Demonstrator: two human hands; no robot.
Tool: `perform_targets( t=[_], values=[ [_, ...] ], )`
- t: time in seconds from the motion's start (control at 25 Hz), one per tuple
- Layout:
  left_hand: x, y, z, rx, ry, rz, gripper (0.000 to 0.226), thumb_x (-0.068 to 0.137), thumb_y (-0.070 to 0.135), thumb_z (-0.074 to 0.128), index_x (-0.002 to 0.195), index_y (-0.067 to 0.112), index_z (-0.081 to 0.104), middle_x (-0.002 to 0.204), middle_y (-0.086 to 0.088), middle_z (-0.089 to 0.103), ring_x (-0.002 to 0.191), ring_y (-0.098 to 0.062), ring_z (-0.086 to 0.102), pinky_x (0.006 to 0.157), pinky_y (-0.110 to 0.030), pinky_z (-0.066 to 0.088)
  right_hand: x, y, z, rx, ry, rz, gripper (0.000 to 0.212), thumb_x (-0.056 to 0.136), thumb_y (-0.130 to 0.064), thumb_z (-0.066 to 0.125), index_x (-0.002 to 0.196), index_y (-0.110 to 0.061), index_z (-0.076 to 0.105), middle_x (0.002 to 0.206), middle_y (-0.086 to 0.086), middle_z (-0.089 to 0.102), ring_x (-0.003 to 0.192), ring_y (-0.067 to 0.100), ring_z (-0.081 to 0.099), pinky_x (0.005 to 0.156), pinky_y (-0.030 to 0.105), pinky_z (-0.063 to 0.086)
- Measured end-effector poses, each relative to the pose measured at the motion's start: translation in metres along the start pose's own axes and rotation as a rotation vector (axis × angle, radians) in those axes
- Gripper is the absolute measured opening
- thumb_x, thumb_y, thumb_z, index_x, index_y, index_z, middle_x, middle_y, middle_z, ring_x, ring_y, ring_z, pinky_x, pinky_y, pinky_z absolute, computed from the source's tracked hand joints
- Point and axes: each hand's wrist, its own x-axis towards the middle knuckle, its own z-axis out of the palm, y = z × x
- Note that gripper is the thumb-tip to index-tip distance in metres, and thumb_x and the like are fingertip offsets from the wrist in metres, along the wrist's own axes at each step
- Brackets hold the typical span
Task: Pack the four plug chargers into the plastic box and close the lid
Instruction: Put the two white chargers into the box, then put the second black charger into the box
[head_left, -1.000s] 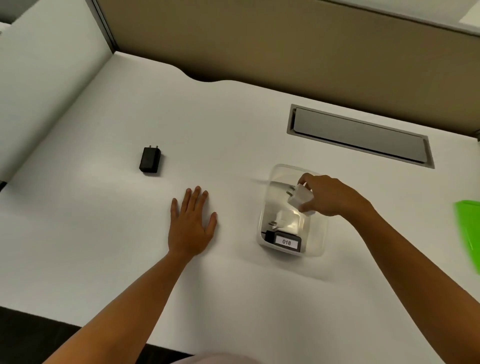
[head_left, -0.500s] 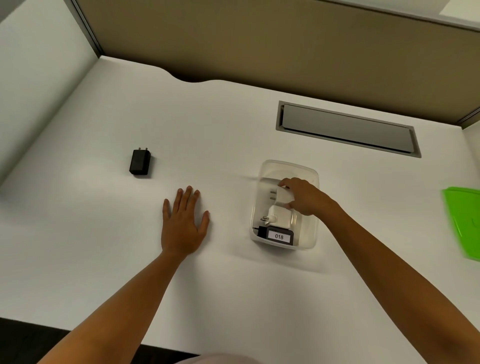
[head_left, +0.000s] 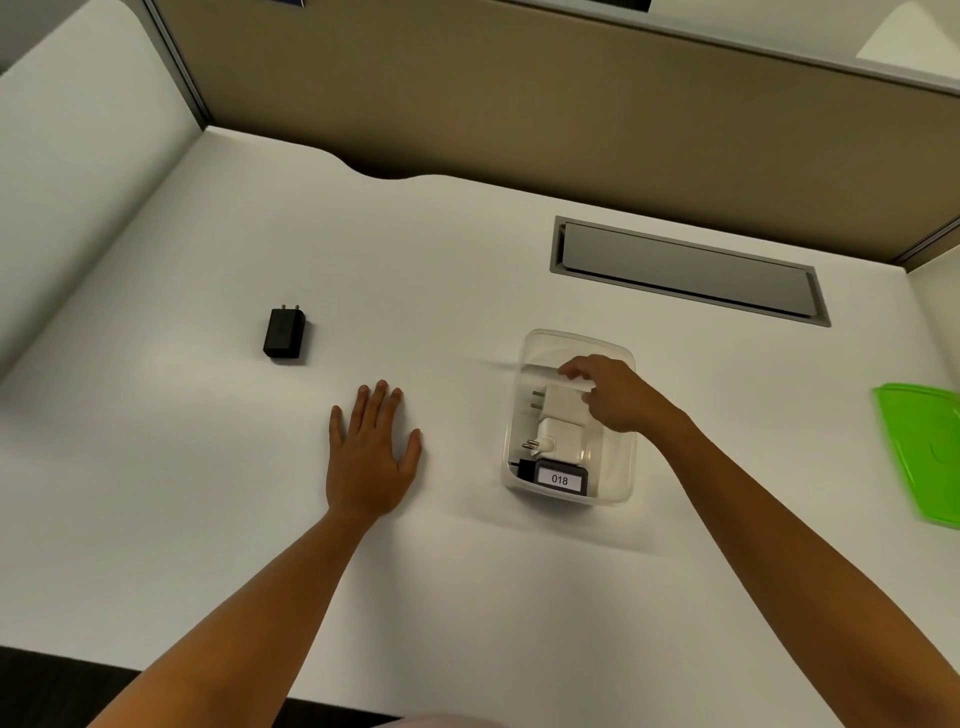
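Clear plastic makes the box (head_left: 618, 483) easy to see into. It sits on the white desk (head_left: 467, 260), and every place below is told from the box. Inside, at the near end, lies a black charger with a "018" label (head_left: 558, 478). Just past it lies a white charger (head_left: 558, 439), and past that a second white charger (head_left: 561, 402) with its pins pointing left.

The right hand (head_left: 613, 395) is over the far half of the box, fingers loosely apart and touching the second white charger, not clamped on it. To do this step well, I think the hand should press it flat and snug, so the last one fits.

Far to the left lies the black charger (head_left: 284, 333), alone. The left hand (head_left: 371, 457) rests flat between it and the box, fingers spread. The green lid (head_left: 919, 457) waits far to the right.
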Motion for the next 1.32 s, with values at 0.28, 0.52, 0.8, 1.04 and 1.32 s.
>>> perform_targets(
  t=[0.28,0.52,0.8,1.04,1.32],
  values=[
    [0.0,-0.013,-0.01,-0.057,-0.058,0.057,0.066,0.098,0.052,0.028,0.155,0.019,0.027,0.165,-0.001,0.021,0.154,-0.017,0.009,0.125,-0.045,0.003,0.009,-0.044,-0.019,0.131,0.439,-0.066,0.025,0.087,0.008,0.049,0.087,-0.011,0.066,0.1,0.006,0.066,0.083,0.019,0.06,0.071,0.022,0.046],
    [-0.003,-0.099,-0.042,0.038,-0.003,0.021,0.066,0.098,0.052,0.026,0.154,0.018,0.03,0.163,-0.003,0.026,0.153,-0.018,0.016,0.125,-0.042,0.011,0.042,-0.108,0.004,0.119,0.265,-0.229,0.022,0.085,0.002,0.051,0.087,-0.015,0.065,0.097,0.002,0.066,0.088,0.02,0.06,0.076,0.029,0.05],
    [-0.004,-0.128,-0.053,-0.03,0.09,-0.17,0.06,0.099,0.046,0.036,0.152,0.018,0.035,0.162,-0.002,0.029,0.153,-0.018,0.017,0.125,-0.045,0.01,0.101,-0.192,0.065,0.201,0.057,-0.316,0.02,0.084,-0.005,0.057,0.1,-0.015,0.063,0.099,0.0,0.067,0.087,0.018,0.064,0.076,0.031,0.053],
    [-0.001,-0.13,-0.051,-0.007,0.078,-0.176,0.061,0.099,0.046,0.037,0.152,0.017,0.035,0.162,-0.004,0.031,0.152,-0.019,0.02,0.125,-0.047,0.01,0.142,-0.259,0.127,0.263,-0.094,-0.242,0.056,0.082,-0.023,0.074,0.129,-0.012,0.047,0.124,0.008,0.056,0.098,0.02,0.057,0.085,0.03,0.047],
    [-0.001,-0.13,-0.049,0.012,0.075,-0.199,0.062,0.098,0.048,0.036,0.152,0.016,0.035,0.162,-0.004,0.031,0.152,-0.019,0.02,0.124,-0.048,0.011,0.162,-0.317,0.162,0.247,0.081,-0.117,0.092,0.069,-0.053,0.079,0.136,-0.009,0.034,0.135,0.01,0.042,0.119,0.029,0.052,0.087,0.033,0.048]
  ],
)
